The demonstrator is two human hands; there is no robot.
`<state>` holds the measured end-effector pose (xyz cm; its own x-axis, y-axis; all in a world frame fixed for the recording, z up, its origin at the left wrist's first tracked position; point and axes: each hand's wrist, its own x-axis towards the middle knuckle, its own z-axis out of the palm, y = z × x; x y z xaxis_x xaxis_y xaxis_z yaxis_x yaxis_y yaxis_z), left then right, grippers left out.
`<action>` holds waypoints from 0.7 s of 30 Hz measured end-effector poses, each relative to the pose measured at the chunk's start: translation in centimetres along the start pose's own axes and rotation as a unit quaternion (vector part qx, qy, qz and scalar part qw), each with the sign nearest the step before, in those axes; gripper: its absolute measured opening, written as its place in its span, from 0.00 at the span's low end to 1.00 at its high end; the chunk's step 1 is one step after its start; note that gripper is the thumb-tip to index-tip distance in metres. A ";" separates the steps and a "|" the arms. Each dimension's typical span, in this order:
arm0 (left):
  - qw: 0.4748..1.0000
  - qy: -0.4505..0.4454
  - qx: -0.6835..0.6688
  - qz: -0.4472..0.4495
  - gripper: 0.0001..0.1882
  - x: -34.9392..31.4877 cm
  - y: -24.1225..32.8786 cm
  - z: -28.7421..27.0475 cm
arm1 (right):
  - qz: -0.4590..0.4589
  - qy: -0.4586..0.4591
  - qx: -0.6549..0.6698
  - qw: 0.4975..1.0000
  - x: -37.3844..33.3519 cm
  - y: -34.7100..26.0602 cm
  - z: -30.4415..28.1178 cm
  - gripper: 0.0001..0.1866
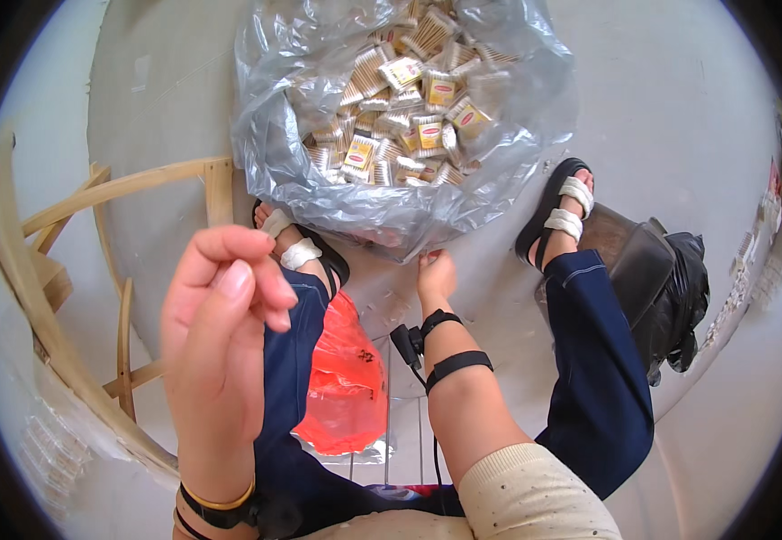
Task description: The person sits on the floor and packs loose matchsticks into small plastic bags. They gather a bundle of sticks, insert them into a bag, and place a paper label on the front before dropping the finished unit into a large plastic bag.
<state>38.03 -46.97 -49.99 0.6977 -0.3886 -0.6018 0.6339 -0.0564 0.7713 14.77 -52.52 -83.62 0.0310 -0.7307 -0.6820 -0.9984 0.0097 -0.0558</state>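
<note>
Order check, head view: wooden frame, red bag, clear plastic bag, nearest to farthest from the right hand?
1. Clear plastic bag: at the right hand's fingertips, ahead.
2. Red bag: left, toward the body.
3. Wooden frame: farther left.

A translucent bag gapes around swab packs

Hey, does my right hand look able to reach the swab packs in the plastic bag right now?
Probably yes: the plastic bag gapes open, with swab packs showing inside. The right hand is at its near edge, so lifting over that side would likely do.
</note>
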 end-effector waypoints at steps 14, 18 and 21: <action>0.999 -0.031 0.040 -0.016 0.13 -0.7 -0.6 1.9 | -0.012 -0.008 0.034 0.999 0.9 4.2 -1.0 0.10; 0.999 -0.029 0.044 -0.003 0.12 -1.1 -0.4 2.0 | 0.000 -0.012 -0.004 1.000 0.8 3.0 -1.2 0.09; 0.999 -0.023 0.045 -0.013 0.12 -0.9 -0.1 1.5 | 0.000 -0.002 -0.007 1.000 1.1 1.2 -0.1 0.10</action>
<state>36.78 -48.01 -49.19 0.6645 -0.4271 -0.6132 0.6172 -0.1491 0.7726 13.59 -53.44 -84.36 0.0307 -0.7273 -0.6856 -0.9989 0.0010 -0.0459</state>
